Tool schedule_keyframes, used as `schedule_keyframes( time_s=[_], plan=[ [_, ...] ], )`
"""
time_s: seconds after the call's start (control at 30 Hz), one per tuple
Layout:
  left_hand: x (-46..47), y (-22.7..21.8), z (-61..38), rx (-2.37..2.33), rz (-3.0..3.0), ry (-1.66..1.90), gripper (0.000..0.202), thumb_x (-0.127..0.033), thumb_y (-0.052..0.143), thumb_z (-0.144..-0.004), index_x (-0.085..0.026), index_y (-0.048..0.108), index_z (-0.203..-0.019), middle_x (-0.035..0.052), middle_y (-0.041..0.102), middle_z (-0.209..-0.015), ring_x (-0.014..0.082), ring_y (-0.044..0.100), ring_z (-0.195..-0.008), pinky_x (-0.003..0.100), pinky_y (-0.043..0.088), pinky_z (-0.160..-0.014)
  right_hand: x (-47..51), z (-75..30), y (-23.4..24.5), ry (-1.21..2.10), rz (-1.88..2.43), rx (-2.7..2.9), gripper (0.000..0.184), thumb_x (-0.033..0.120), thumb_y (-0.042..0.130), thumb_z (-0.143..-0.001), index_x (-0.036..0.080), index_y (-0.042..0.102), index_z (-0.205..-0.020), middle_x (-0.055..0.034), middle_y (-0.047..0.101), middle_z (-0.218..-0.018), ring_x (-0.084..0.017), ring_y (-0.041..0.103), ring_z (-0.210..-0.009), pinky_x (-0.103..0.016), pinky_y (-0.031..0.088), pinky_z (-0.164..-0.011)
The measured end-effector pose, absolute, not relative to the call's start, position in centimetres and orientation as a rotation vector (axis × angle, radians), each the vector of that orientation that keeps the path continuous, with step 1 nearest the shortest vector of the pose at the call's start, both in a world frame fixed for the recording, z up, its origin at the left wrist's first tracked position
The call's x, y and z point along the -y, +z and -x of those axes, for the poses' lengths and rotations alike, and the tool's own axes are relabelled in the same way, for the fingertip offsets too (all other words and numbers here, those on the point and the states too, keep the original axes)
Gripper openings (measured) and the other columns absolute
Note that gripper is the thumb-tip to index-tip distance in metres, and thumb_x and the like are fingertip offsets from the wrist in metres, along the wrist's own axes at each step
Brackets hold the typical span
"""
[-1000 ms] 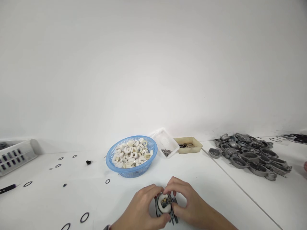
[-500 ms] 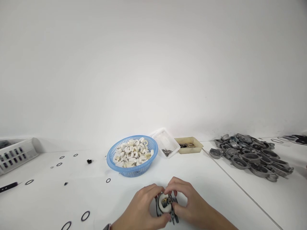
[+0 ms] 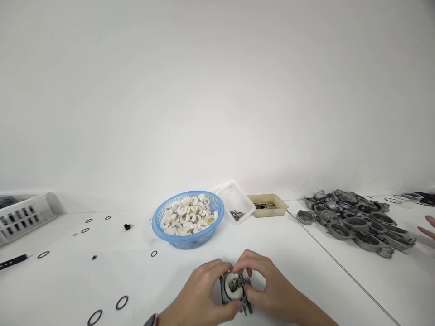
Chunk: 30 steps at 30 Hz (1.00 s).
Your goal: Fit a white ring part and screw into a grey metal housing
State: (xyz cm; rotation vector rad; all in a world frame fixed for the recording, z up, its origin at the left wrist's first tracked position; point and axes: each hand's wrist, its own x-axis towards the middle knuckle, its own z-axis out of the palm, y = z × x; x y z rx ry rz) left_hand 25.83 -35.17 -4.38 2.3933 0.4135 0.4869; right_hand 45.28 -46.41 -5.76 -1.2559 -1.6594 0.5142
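In front of me, low in the view, a grey metal carburetor [image 3: 247, 308] sits between both hands. A white ring-shaped float [image 3: 234, 294] with brass parts in its middle lies on its upper face. My left hand [image 3: 204, 292] is closed round the carburetor's left side, fingers at the far edge and thumb at the near edge. From the right, my right hand [image 3: 267, 285] grips it, index fingertip at the float's far edge and thumb against the right side. Whether the right fingers also pinch a small part cannot be made out.
Beyond my hands stand a blue basket [image 3: 188, 244] of white floats, a white tray [image 3: 234, 197] with small metal pins and a beige tray [image 3: 283, 209]. Metal bowls [image 3: 355, 222] are piled right, near another person's hand [image 3: 428, 228]. Left are black rings [image 3: 122, 302], a knife [image 3: 13, 261] and a white basket [image 3: 42, 213].
Another person's hand has come further into view at the right edge. My hands and the carburetor have hardly moved; the view has shifted slightly.
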Motion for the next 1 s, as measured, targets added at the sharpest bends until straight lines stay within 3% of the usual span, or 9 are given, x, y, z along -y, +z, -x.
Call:
schedule_keyframes(
  time_s=[1.0],
  plan=[
    [35.19, -4.23, -25.90, -0.437, -2.411, 0.474, 0.030, -0.020, 0.077, -0.073, -0.025, 0.068, -0.101, -0.0034, 0.066, -0.092, 0.0202, 0.062, -0.089, 0.028, 0.043, -0.078, 46.47, -45.40, -6.03, 0.489, 1.293, 1.712, 0.050, -0.003, 0.057, -0.067, 0.027, 0.071, -0.105, 0.0007, 0.065, -0.098, -0.018, 0.059, -0.089, -0.030, 0.048, -0.081]
  ],
)
